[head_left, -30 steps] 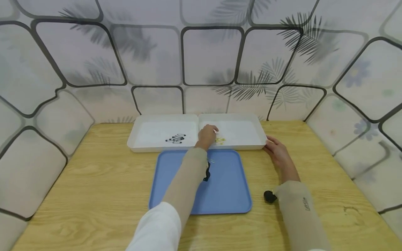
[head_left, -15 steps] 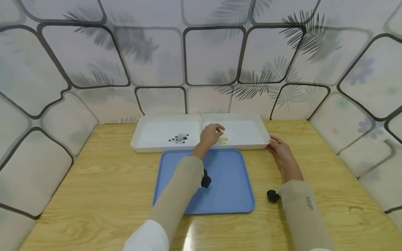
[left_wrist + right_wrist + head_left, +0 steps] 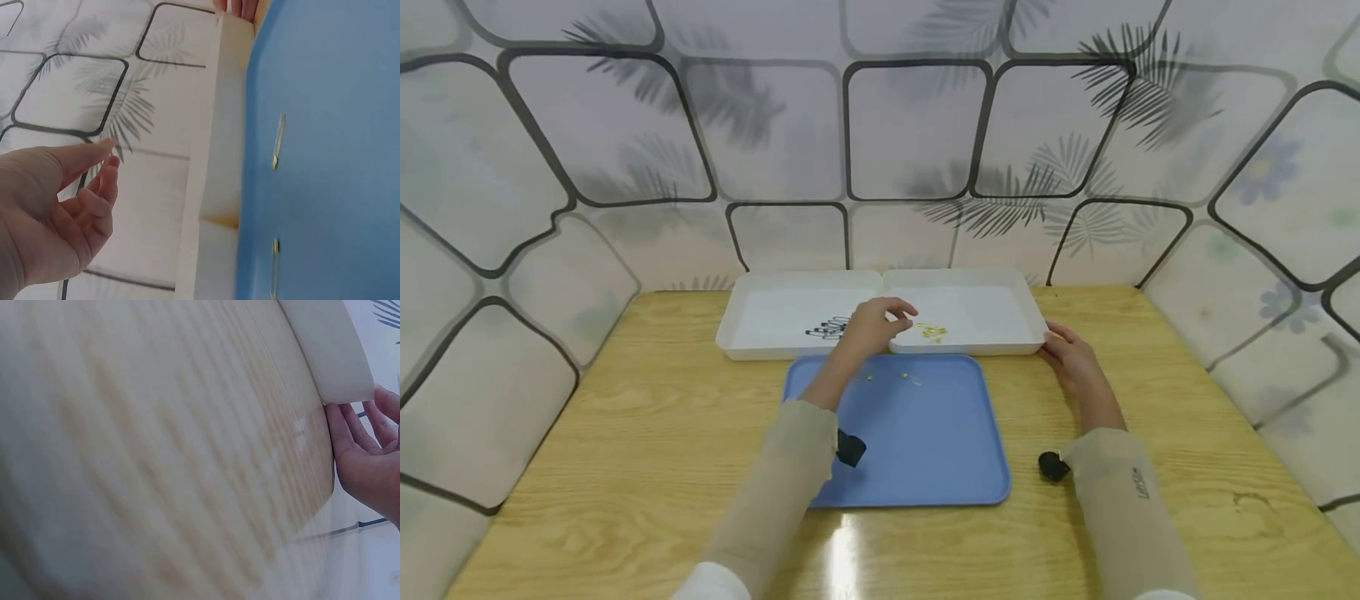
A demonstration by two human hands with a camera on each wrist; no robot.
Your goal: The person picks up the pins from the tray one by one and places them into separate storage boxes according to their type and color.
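My left hand [image 3: 868, 327] hovers where the two white trays meet, with fingers loosely bent and nothing seen between thumb and fingertips [image 3: 109, 153]. Beneath and to its right, small gold safety pins [image 3: 933, 332] lie in the right white tray [image 3: 992, 348]. Dark pins [image 3: 826, 328] sit in the left white tray [image 3: 760, 352], partly hidden by the hand. On the blue tray [image 3: 925, 450], a gold safety pin [image 3: 279, 140] and another gold safety pin [image 3: 275, 269] rest near the far edge. My right hand [image 3: 1071, 362] grips the near right corner of the right tray.
The trays stand on a wooden table [image 3: 625, 433], the white pair behind the blue one. A patterned wall covering [image 3: 917, 133] rises behind and on both sides. A small black device [image 3: 850, 448] is strapped at the left wrist, another black device [image 3: 1053, 467] at the right.
My left hand has drawn back from the gold pins, rising and then moving left, its fingers loosening. More gold pins show on the blue tray. The right hand stays at the tray corner.
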